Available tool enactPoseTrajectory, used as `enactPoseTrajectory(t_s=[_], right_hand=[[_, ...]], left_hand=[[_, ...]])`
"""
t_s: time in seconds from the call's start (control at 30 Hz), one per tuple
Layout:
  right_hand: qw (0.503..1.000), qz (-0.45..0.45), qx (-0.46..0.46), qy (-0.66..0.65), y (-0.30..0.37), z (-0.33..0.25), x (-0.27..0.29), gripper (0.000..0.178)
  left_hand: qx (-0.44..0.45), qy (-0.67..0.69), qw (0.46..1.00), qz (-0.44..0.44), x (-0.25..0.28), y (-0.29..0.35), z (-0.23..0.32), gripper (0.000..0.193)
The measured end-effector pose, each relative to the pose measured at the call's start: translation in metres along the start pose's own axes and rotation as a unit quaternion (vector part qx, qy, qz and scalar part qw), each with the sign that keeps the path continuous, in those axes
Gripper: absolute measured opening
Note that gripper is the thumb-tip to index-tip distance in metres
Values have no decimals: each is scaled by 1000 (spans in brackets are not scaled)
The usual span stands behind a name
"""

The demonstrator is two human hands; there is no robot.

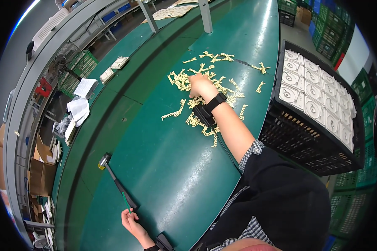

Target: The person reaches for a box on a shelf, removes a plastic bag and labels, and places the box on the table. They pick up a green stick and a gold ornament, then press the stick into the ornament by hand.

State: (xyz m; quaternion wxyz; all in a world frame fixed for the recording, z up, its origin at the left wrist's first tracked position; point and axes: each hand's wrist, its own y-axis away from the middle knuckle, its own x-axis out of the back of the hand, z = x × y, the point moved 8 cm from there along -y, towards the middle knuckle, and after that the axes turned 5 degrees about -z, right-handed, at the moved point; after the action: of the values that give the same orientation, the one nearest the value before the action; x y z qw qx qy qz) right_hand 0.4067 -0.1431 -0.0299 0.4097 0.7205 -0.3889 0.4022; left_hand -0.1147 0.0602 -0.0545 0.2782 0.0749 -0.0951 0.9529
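Observation:
My right hand (201, 86) reaches into a loose pile of pale yellow, script-shaped plastic pieces (228, 90) on the green work surface (163, 163). Its fingers bend down among the pieces, and their tips are hidden, so I cannot make out what they grip. Lower left, my left hand (134, 224) pinches a thin green stick-like thing (126, 201). Close beside that hand lies a mallet (120, 184) with a black handle and a yellow-faced head, pointing away to the left. Black wrist straps with small boxes sit on both my wrists.
On the right stands a black crate (305, 140) filled with rows of white moulded parts (314, 92). A darker green curved belt (125, 104) runs along the left. Beyond it are papers (78, 111), white parts (120, 63) and cardboard boxes (42, 171). A grey post (205, 16) rises at the back.

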Motion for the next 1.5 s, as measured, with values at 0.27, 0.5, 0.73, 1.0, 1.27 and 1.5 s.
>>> enactPoseTrajectory(t_s=[0.27,0.5,0.73,1.0,1.27,1.5], right_hand=[[986,138,62,-70,-8,11,22,35],[975,188,93,-71,3,8,47,27],[945,265,154,-111,15,28,58,22],[907,322,251,-105,37,-16,107,19],[722,559,400,-75,14,-142,302,46],[784,568,252,4,-22,-185,387,74]], left_hand=[[6,5,1000,-9,-3,-1,-1,11],[-3,17,1000,18,2,-1,1,13],[2,24,1000,-5,-3,3,2,14],[5,18,1000,-20,8,-1,5,16],[17,34,999,-18,2,-2,1,17],[23,55,998,-10,2,-7,-2,18]])
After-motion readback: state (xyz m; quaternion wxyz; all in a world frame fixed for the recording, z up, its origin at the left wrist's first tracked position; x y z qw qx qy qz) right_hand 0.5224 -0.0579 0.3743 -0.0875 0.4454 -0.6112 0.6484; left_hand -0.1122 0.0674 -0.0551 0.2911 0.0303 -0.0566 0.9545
